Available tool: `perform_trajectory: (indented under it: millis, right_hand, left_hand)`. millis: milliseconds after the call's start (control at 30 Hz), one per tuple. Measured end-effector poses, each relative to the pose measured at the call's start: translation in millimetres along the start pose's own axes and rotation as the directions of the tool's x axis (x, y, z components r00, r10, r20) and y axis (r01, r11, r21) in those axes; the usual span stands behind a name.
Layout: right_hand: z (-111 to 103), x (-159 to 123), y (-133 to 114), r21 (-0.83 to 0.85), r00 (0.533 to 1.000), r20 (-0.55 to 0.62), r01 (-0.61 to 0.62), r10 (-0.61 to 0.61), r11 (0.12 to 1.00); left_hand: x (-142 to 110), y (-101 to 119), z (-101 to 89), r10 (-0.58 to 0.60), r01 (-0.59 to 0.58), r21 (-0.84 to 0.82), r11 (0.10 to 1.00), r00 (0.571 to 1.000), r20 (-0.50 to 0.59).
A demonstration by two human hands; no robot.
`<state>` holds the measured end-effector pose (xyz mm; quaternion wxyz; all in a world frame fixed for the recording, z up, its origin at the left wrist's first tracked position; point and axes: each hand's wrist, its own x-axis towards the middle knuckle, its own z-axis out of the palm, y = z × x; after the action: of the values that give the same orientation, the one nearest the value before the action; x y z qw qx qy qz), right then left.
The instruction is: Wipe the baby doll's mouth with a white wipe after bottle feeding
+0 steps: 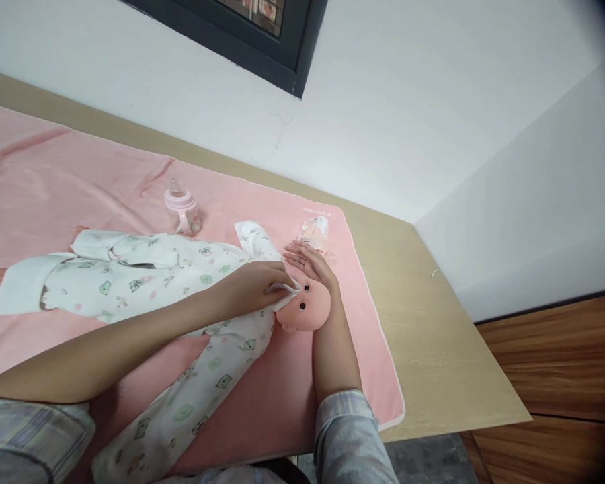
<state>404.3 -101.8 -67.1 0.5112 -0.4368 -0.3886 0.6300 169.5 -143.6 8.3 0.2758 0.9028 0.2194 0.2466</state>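
Observation:
A baby doll in white printed pajamas lies on its back on a pink blanket, head to the right. My left hand pinches a small white cloth and presses it at the doll's mouth area. The cloth is mostly hidden by my fingers. My right forearm passes under or behind the doll's head. Beyond the head, my right hand is open, palm toward the doll and fingers stretched out to the left.
A pink baby bottle stands on the blanket past the doll's body. A small clear plastic item lies just beyond my right hand. The wooden table ends at the right. A wall with a dark window frame rises behind.

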Motion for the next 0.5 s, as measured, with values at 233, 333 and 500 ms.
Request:
perform_trajectory:
  millis: [233, 333, 500]
  right_hand:
    - [-1, 12, -2, 0.02, 1.0, -0.014, -0.01, 0.011, 1.0]
    - [-1, 15, -1, 0.018, 1.0, -0.02, -0.017, 0.017, 1.0]
    - [-1, 18, -3, 0.002, 0.999, -0.027, -0.028, 0.028, 1.0]
  left_hand:
    - [-1, 0, 2.0, 0.017, -0.017, 0.008, 1.0, 0.999, -0.038]
    - [0, 0, 3.0, 0.011, -0.011, 0.022, 1.0, 0.999, -0.039]
    - [1, 3, -0.4, -0.022, 0.024, 0.04, 0.999, 0.999, -0.031]
